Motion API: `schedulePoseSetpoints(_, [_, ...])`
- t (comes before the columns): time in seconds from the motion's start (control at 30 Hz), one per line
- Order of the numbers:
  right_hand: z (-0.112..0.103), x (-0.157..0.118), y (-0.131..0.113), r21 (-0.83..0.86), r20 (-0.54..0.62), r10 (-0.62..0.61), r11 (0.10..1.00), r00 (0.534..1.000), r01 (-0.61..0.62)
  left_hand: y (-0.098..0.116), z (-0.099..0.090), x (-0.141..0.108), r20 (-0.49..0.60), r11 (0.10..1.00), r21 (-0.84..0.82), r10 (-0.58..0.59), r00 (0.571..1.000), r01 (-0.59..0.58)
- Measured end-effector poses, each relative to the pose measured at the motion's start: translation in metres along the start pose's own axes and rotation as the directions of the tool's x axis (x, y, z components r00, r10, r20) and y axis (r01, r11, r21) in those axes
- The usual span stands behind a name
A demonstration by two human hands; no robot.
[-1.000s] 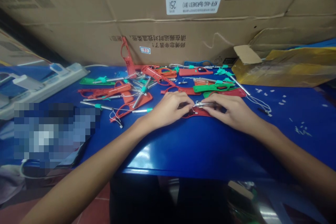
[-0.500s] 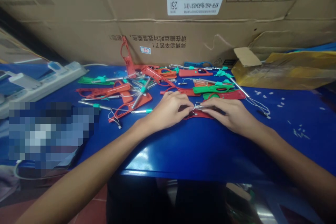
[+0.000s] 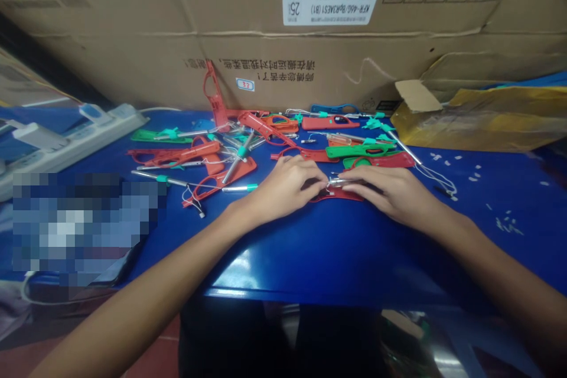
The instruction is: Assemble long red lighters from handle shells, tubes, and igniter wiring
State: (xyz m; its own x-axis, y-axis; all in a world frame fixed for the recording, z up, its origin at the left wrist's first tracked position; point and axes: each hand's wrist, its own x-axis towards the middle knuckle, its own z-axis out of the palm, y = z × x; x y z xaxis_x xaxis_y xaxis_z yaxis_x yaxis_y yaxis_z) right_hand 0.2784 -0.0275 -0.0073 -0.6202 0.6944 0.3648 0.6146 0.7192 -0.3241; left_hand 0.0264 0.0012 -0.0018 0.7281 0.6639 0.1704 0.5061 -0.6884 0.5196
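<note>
Holds a slim silvery part (image 3: pixel 338 182) in the right hand (image 3: pixel 390 186), with thumb and fingers narrowed along its length. Appears to pinch a thin white wire (image 3: pixel 328 185) at the part's left end with the left hand (image 3: pixel 290 186), fingertips nearly together — too small to make out the exact grip. Places part and wire directly over a red shell (image 3: pixel 343 194) lying on the blue table (image 3: pixel 266 260), half hidden by the fingers. Cannot tell whether touching the shell or just above it.

Stage, by judgement: midway through this one piece. Looks unfinished, with part and wire in the fingers and not plainly seated in the shell. Cannot tell the join between wire and part.

Beyond the hands, shows much lying loose: more red shells (image 3: pixel 330 123), a green shell (image 3: pixel 352 151), metal rods with green fittings (image 3: pixel 231 171) and trailing wires. Cannot count any as complete — overlapped and too small to judge. At right, shows pale scraps (image 3: pixel 510 225) scattered below a yellow-taped box (image 3: pixel 478 118).
</note>
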Motion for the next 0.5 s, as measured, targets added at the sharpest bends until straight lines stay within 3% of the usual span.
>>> schedulePoseSetpoints(0.5, [-0.0018,-0.0010,0.0009,0.008,0.001,0.020,1.000,1.000,-0.020,-0.0012,-0.0009,0.0002,-0.025,0.990,-0.142,-0.003,1.000,-0.001])
